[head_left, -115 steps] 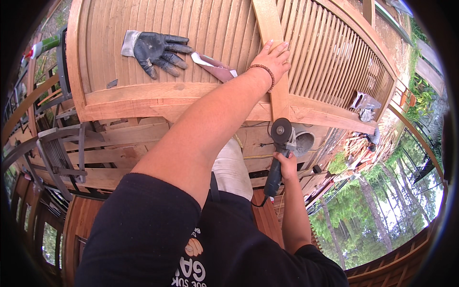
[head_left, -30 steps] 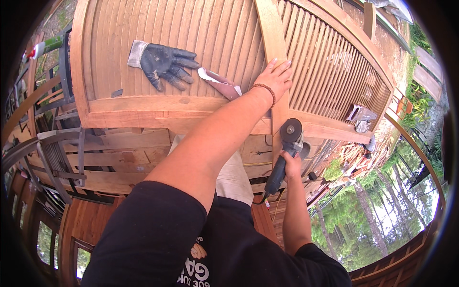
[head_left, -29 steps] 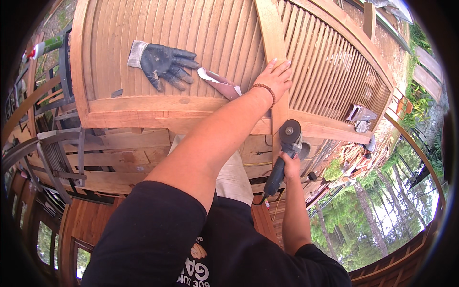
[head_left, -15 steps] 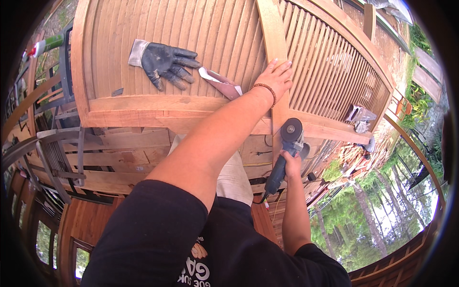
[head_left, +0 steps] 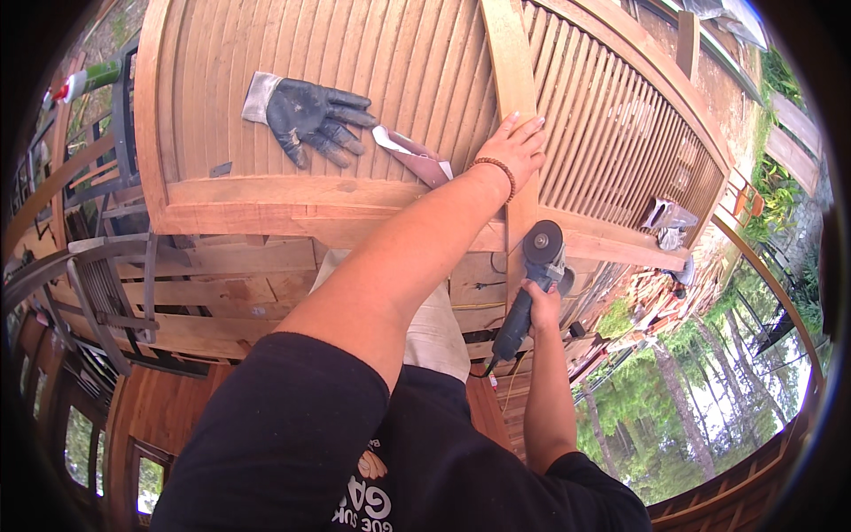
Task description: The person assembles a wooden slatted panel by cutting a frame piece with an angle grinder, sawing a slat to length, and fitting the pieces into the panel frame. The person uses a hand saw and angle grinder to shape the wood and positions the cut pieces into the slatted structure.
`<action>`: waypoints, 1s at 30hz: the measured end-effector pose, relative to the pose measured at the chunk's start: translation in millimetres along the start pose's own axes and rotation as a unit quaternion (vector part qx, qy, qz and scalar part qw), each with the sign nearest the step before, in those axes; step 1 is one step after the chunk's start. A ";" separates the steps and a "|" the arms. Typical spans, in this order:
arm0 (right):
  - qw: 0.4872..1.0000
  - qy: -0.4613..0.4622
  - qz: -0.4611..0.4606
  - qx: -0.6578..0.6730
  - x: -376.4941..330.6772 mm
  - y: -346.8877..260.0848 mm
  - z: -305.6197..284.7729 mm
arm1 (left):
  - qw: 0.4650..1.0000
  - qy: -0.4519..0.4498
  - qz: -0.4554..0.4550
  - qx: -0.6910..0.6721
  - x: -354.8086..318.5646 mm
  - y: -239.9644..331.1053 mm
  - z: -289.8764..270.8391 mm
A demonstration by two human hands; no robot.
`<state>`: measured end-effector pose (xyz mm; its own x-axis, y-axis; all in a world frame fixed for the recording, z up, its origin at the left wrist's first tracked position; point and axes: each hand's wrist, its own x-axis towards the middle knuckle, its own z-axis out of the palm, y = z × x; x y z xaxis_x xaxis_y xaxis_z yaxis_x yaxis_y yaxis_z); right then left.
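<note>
My left hand (head_left: 518, 149) lies flat, fingers stretched, on the middle rail (head_left: 511, 66) of a louvered wooden door panel (head_left: 266, 217). A beaded bracelet circles that wrist. Beside the panel's near edge, my right hand (head_left: 544, 306) is wrapped round the body of a blue-grey angle grinder (head_left: 514, 324). Its dark round disc (head_left: 542, 241) faces up near the rail's lower end, and the cord hangs from the grinder's rear. Left of my left forearm, a folded sheet of sandpaper (head_left: 413, 160) and a dark-coated work glove (head_left: 310, 117) rest on the slats.
Another folded sandpaper piece (head_left: 669, 215) and a crumpled pale cloth (head_left: 671, 238) lie at the panel's right end. A dark metal-looking frame (head_left: 111, 293) stands at left. A green and white tube (head_left: 93, 78) is at the far left. Scrap wood (head_left: 660, 297) is piled at right.
Almost nothing differs. The panel and both hands sit a few pixels further right in the picture, and the grinder keeps the same pose in my right hand.
</note>
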<state>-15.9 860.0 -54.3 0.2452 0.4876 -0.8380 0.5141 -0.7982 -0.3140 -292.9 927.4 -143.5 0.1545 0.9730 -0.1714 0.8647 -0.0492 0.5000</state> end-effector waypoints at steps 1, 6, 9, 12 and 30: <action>1.000 0.000 0.002 0.000 -2.1 -3.1 1.6 | 1.000 0.005 0.000 0.001 0.1 -0.4 0.7; 1.000 0.009 -0.014 0.000 0.3 -5.6 2.1 | 1.000 -0.016 0.003 0.009 0.8 0.9 -3.8; 1.000 -0.006 -0.018 0.011 -1.0 1.8 0.8 | 1.000 -0.009 0.002 0.009 0.4 -0.3 -0.8; 0.999 -0.024 0.001 0.022 -11.8 1.6 3.8 | 1.000 -0.013 0.001 0.003 1.9 -0.3 -1.8; 1.000 -0.002 -0.012 -0.019 -9.3 55.1 -3.1 | 1.000 -0.009 0.002 -0.012 4.8 0.1 -0.7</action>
<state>12.7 812.5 -62.4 0.2290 0.5045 -0.8325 0.5502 -0.7726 -0.3168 -292.4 932.2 -143.7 0.1666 0.9688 -0.1835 0.8527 -0.0481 0.5202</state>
